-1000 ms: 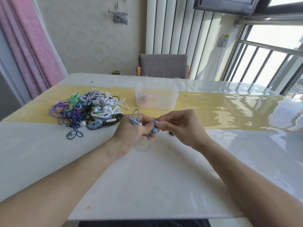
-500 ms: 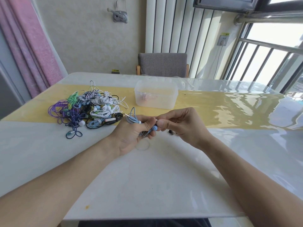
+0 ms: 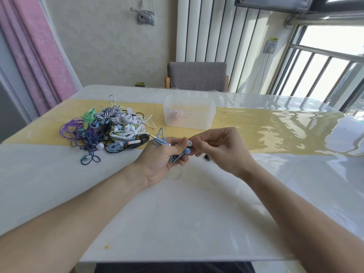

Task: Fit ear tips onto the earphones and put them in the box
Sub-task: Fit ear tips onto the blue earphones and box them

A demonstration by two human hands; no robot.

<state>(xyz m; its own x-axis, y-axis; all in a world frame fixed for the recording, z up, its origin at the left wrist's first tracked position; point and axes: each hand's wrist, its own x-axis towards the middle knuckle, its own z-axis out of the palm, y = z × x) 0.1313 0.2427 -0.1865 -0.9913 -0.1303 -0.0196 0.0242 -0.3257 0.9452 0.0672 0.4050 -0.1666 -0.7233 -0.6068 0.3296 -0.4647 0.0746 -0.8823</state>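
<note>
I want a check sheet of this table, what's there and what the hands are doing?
Surface: glossy white table with a yellow runner.
Job's things: light blue earphones; clear box behind, something pink inside.
Clutter: small dark piece by the right hand.
Hands: left hand grips the light blue earphones; right hand pinches a white ear tip.
Cables: tangled earphone pile, left.
Surroundings: grey chair, pink curtain, window bars.
</note>
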